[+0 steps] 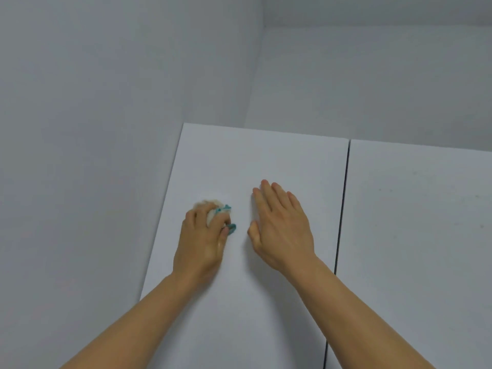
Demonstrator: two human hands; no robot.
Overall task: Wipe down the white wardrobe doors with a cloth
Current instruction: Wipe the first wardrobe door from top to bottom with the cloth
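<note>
Both forearms reach up onto the left wardrobe door (266, 161). The left hand (203, 235) clenches a bunched white-and-teal cloth (217, 211) against it; the right hand (282, 225) lies flat, fingers released, beside it.

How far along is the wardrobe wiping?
Nothing looks finished. In hand: the left hand grips a bunched cloth on the left door, the right hand resting flat beside it. Left: the right door, which shows faint specks.
</note>
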